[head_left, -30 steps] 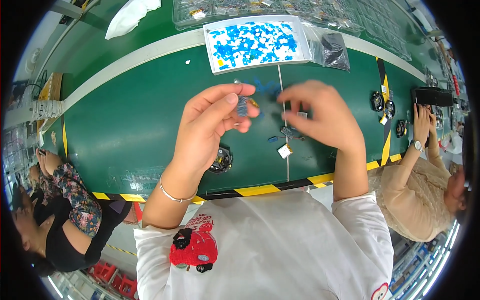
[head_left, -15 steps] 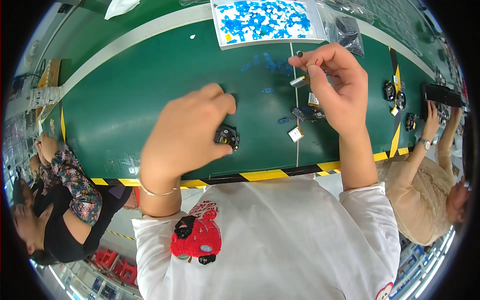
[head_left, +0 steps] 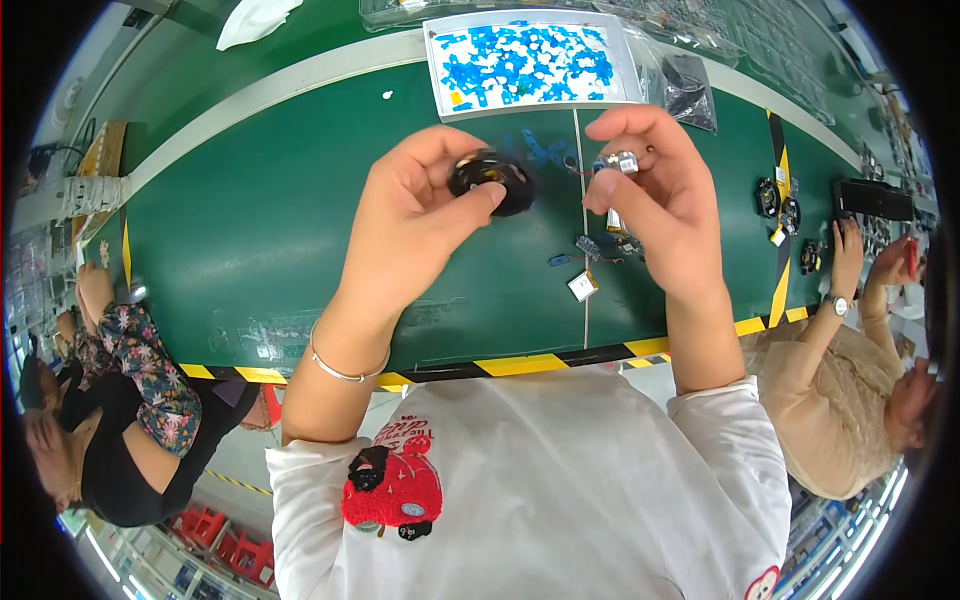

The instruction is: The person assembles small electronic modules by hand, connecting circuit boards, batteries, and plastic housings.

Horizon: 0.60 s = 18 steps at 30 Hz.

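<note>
So the left hand (head_left: pixel 412 215) has a round black housing (head_left: pixel 505 182) pinched between thumb and fingers, held up over the table; it's motion-blurred, but you can make out some yellowish bits inside, so it looks open to me. The right hand (head_left: pixel 665 205) is closed down narrow, thumb and fingertips on a small silvery part (head_left: pixel 625 162) with a thin wire (head_left: pixel 577 170) poking out to the left. Those two are side by side but clearly apart, so I'd call them not joined at this point; can't tell how much is already fitted in the housing. Just near of the right hand there's a little cluster on the green table (head_left: pixel 250 240): a small circuit board (head_left: pixel 588 246), a blue piece (head_left: pixel 558 261) and a flat white piece (head_left: pixel 583 287), all loose, so those look unfitted too. Farther off, some blue strips (head_left: pixel 545 150) lie between the hands and the white tray (head_left: pixel 540 108), which has loads of blue and white bits (head_left: pixel 525 65) left in it. Over to the right, three round black units (head_left: pixel 790 215) sit by the striped tape (head_left: pixel 781 280), parts showing, so they don't look closed up either.
</note>
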{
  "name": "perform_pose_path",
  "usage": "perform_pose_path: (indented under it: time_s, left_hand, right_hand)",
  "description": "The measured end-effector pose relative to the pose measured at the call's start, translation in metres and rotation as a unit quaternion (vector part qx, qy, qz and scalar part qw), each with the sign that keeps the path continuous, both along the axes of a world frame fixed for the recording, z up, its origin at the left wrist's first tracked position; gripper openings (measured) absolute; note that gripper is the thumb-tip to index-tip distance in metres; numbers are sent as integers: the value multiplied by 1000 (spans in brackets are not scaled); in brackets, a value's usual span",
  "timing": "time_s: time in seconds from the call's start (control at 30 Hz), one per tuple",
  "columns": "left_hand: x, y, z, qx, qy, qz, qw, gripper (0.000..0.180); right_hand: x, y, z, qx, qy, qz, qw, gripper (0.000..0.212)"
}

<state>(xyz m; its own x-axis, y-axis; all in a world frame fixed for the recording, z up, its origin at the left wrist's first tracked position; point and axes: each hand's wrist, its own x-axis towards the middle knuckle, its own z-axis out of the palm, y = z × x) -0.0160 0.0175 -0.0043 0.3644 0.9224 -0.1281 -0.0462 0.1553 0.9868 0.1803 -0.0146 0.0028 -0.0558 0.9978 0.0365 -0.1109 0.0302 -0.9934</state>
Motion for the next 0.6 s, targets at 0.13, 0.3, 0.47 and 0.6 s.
perform_pose_path:
  time_s: [0.13,0.3,0.47,0.6]
  left_hand:
    - [1,1,0,-154,-127,-7,980,17]
    - [8,-3,2,-146,-99,-9,984,20]
    - [5,-7,2,-83,-61,-38,994,21]
    - [4,-9,3,-24,-51,-40,998,21]
  right_hand:
    - [-8,-6,5,73,-42,18,996,29]
    - [-13,-6,5,129,-116,72,982,29]
    - [-18,-3,2,109,-126,84,982,28]
    - [-22,0,5,89,-97,92,987,29]
